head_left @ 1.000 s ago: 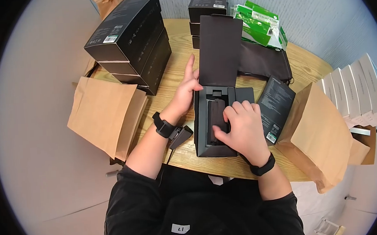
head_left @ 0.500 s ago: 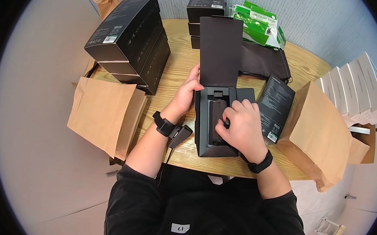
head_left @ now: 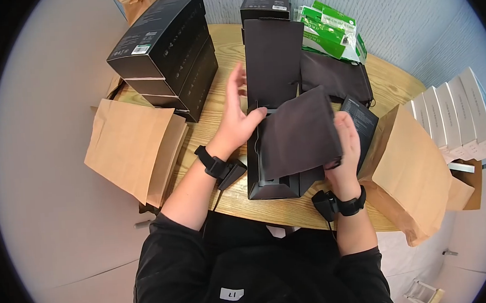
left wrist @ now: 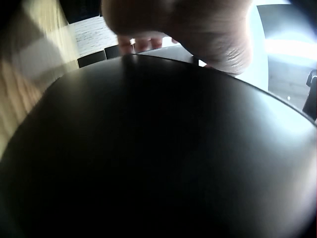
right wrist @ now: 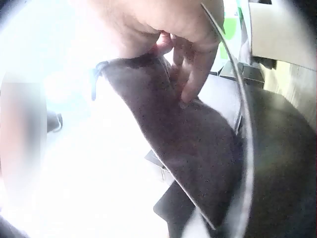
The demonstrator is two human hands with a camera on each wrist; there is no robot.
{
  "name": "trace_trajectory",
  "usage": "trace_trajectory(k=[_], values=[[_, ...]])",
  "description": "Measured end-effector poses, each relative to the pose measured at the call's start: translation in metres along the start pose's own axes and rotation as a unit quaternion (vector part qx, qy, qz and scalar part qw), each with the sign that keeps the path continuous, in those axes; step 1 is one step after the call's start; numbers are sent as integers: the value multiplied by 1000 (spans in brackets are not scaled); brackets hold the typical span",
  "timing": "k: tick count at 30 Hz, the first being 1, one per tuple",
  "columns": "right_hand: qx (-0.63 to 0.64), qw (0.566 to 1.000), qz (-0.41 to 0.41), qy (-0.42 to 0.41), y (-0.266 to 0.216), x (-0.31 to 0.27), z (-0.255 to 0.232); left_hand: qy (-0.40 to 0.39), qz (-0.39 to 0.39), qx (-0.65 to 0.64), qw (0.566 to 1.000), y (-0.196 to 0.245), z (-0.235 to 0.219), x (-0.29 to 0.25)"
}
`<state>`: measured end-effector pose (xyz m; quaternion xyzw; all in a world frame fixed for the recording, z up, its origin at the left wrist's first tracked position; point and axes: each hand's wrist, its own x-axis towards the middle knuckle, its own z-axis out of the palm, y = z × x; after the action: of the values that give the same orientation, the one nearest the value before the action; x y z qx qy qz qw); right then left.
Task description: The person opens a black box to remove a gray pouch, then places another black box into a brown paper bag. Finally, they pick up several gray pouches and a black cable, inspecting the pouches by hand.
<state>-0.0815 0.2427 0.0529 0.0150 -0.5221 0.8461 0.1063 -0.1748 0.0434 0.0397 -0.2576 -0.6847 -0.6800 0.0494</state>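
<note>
A dark cloth pouch (head_left: 298, 133) is held up over the open black box (head_left: 274, 190), hiding most of its inside. At the pouch's right edge my right hand (head_left: 346, 150) grips it. In the right wrist view, the fingers (right wrist: 185, 89) of that hand lie on the cloth of the pouch (right wrist: 183, 144), with a cord end at its corner. My left hand (head_left: 238, 115) is at the box's left side, fingers extended and thumb tip by the rim. The box's lid (head_left: 273, 62) stands raised. In the left wrist view, a large dark surface covers most of the picture.
Black boxes (head_left: 160, 50) are stacked at the back left, more boxes (head_left: 264, 2) behind the lid. Another dark pouch (head_left: 333, 77) lies below green packets (head_left: 327, 30). Paper bags (head_left: 132, 145) flank the work, with white boxes (head_left: 460, 114) at far right.
My right hand has drawn the dark pouch up out of the box and moved right with it. The left hand's fingers have spread away from the lid, and the lid has shifted slightly left.
</note>
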Motion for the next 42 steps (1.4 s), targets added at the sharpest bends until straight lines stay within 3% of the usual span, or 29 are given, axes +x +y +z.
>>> trace_trajectory(k=[2, 5, 6, 7, 9, 10, 13, 14, 19, 22, 23, 24, 28, 30, 31, 33, 34, 37, 38, 39, 40, 41, 42], values=[[101, 995, 22, -10, -4, 0, -2, 98, 134, 105, 980, 3, 0, 0], [175, 984, 37, 8, -9, -1, 3, 96, 187, 198, 958, 8, -11, -4], [285, 954, 91, 0, -5, -3, -6, 97, 213, 170, 957, 12, -10, -2], [308, 947, 93, -10, -3, -1, -8, 97, 213, 169, 957, 11, -12, -3], [338, 936, 91, -39, -1, -3, -13, -87, 110, 33, 990, 15, -18, -2], [347, 932, 92, -50, -1, -4, -14, -128, 78, 37, 988, 18, -17, -3], [361, 925, 88, -76, -1, -5, -15, -157, 72, 100, 980, 38, -2, -3], [364, 923, 89, -82, -1, -5, -15, -157, 133, 114, 972, 32, 2, -1], [380, 916, 81, -97, 0, -3, -19, -227, 93, 186, 951, 31, 1, -8], [381, 915, 75, -108, 1, -2, -20, -230, 101, 127, 960, 22, 0, -9], [380, 915, 72, -112, 1, -1, -21, -199, -12, 13, 980, 24, -1, -12], [382, 914, 69, -118, 1, 0, -23, -164, -125, -102, 973, 26, -1, -13], [407, 910, 73, -32, 9, 1, -30, -77, -184, -200, 959, 29, -3, -3], [417, 900, 15, -123, 10, 4, -29, -54, -259, -425, 866, 32, -5, 0], [417, 900, 15, -124, 10, 4, -28, -53, -258, -424, 867, 32, -7, 0], [379, 925, 10, -36, 8, 3, -27, -109, -233, -526, 811, 30, -10, 1], [379, 925, 9, -36, 7, 4, -27, -110, -233, -526, 811, 25, -11, 1], [329, 944, -7, 6, -2, 5, -23, -85, -218, -498, 835, 13, -14, 2], [152, 987, -7, 53, -11, 3, -15, -71, -213, -531, 817, 13, -16, 2], [-31, 995, -7, 98, -19, 1, -8, -58, -207, -563, 798, 13, -17, 3], [-301, 948, -91, 49, -25, -5, -3, -61, -207, -566, 796, 10, -21, 3], [-433, 900, -21, 39, -35, -14, 4, -72, -195, -605, 769, 7, -26, 5], [-574, 812, -106, 7, -31, -15, -1, -83, -183, -642, 740, 5, -28, 6]])
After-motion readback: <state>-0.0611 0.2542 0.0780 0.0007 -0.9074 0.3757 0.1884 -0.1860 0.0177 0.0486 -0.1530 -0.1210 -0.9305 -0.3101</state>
